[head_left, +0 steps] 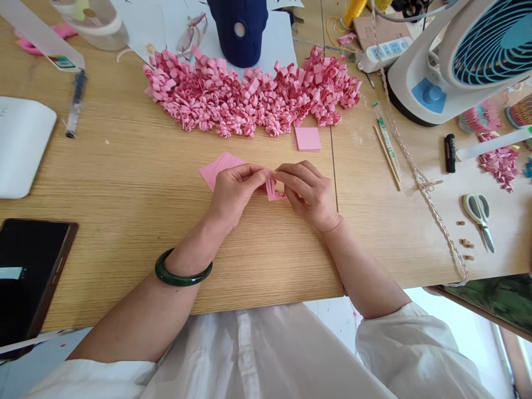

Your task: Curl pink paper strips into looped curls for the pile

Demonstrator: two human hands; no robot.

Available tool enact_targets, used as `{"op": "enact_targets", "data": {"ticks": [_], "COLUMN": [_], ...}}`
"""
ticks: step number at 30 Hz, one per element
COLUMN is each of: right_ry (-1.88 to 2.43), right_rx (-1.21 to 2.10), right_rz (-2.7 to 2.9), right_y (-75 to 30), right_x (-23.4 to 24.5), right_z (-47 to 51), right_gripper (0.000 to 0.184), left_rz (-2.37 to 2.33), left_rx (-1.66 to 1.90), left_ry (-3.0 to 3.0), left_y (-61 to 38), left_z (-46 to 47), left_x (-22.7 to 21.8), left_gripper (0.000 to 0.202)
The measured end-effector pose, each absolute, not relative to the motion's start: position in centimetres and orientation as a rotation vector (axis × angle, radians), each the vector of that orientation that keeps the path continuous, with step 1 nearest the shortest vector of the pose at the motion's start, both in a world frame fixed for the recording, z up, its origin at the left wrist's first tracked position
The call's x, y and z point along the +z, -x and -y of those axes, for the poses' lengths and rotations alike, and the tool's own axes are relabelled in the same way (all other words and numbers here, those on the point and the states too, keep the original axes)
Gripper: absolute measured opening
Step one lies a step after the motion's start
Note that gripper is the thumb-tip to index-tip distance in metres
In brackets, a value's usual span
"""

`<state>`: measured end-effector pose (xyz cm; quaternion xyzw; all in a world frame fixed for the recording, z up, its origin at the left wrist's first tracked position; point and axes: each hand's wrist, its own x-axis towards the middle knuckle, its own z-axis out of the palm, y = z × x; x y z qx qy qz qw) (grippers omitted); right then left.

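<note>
Between both hands is a small pink paper piece [270, 191] cut into strips, its lower corner hanging below the fingers. My left hand [236, 188] pinches its upper edge with thumb and forefinger; a green bangle [183, 280] circles that wrist. My right hand [310, 191] has its fingertips closed on the same paper from the other side. Just behind my left hand lie pink paper sheets [220, 166] with slits in them. A small stack of pink paper squares [308, 138] rests beyond my right hand. Curled pink paper flowers [249, 100] form a long heap farther back.
A dark blue cup-like container [239, 30] stands behind the heap. On the right are a fan [440, 72], a power strip [384, 54], thin sticks [386, 158], a braided cord [436, 205] and scissors [477, 216]. A tablet-like device [31, 271] lies at the left.
</note>
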<state>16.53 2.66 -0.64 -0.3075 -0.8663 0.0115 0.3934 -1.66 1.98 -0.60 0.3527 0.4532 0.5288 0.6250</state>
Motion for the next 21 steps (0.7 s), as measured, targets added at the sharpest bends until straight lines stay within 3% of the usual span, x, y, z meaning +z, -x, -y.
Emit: {"op": "enact_targets", "data": {"ticks": [8, 14, 21], "right_ry": [0.841, 1.045, 1.050], "right_rx": [0.182, 0.505, 0.521], "right_rz": [2.116, 1.862, 1.807], "right_y": [-16.1, -15.1, -14.7], "right_x": [-0.9, -0.9, -0.5], "right_z": [-2.3, -1.8, -1.7], "right_gripper": [0.037, 0.016, 0.008], "left_rz": [-1.087, -1.270, -1.283], "left_rx": [1.269, 1.315, 1.274], "left_ry": [-0.886, -1.281, -1.449], "left_y": [1.8, 1.9, 1.7], "left_z": [-2.3, -2.1, -1.6], "left_x": [-1.0, -0.8, -0.2], "left_gripper": [0.010, 0.005, 0.007]}}
